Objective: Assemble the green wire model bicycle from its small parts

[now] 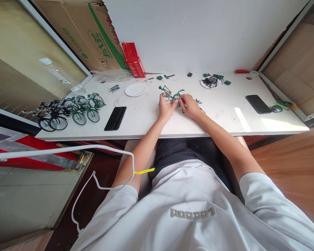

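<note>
A green model bicycle [177, 96] is held over the middle of the white table [151, 118], partly covered by my fingers. My left hand [167, 106] is closed on it from the left, with the thumb and fingertips pinching near a wheel. From the right, my right hand [190, 105] is also closed, its fingertips meeting the left ones at the bicycle. Whatever small part lies between the fingertips is too small to make out. Just beyond the right hand lie some small green and silver parts [198, 101].
Several finished-looking model bicycles [78, 118] stand at the left. Nearer are a phone [115, 118] and a white plate [136, 89]. A plate of black parts [210, 82], another phone [258, 104] and scissors [284, 101] lie right. A white cable [94, 147] crosses at lower left.
</note>
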The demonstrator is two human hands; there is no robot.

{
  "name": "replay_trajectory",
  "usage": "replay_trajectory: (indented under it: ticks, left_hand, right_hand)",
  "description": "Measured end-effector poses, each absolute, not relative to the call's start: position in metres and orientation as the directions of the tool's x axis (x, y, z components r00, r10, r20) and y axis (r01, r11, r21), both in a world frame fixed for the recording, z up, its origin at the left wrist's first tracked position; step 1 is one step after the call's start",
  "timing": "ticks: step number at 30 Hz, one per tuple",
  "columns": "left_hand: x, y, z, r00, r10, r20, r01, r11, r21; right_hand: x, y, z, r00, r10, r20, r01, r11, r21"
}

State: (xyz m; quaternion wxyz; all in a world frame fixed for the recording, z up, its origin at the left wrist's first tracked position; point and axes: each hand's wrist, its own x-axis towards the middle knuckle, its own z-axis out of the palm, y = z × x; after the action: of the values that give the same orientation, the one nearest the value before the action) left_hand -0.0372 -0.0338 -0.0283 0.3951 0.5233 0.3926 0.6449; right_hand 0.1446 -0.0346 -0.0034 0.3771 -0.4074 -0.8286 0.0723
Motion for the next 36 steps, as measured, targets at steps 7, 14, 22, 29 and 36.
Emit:
replay_trajectory:
  ticks: [7, 14, 22, 29, 36]
  left_hand:
    - [-0.0385, -0.0334, -0.0306, -0.115, 0.916, 0.383, -0.063, -0.392, 0.918]
    - [-0.0387, -0.0346, -0.0295, -0.13, 0.929, 0.345, -0.091, -0.358, 0.929]
    - [-0.0389, -0.0374, -0.0251, -0.137, 0.938, 0.318, -0.088, -0.332, 0.939]
    - [-0.0396, -0.0358, -0.029, -0.127, 0.927, 0.352, -0.065, -0.362, 0.93]
    - [-0.0401, -0.0341, -0.0345, -0.097, 0.888, 0.45, 0.019, -0.451, 0.892]
  right_hand:
    - [0.1455, -0.036, -0.0021, -0.364, 0.74, 0.566, 0.628, 0.643, -0.437]
    - [0.1465, -0.0409, 0.0032, -0.383, 0.732, 0.563, 0.615, 0.657, -0.436]
    - [0.1491, -0.038, 0.0042, -0.386, 0.736, 0.556, 0.614, 0.655, -0.441]
    - [0.1498, -0.0369, 0.0042, -0.377, 0.734, 0.566, 0.603, 0.658, -0.452]
    - [0.1506, -0.0366, 0.0037, -0.373, 0.738, 0.562, 0.597, 0.655, -0.463]
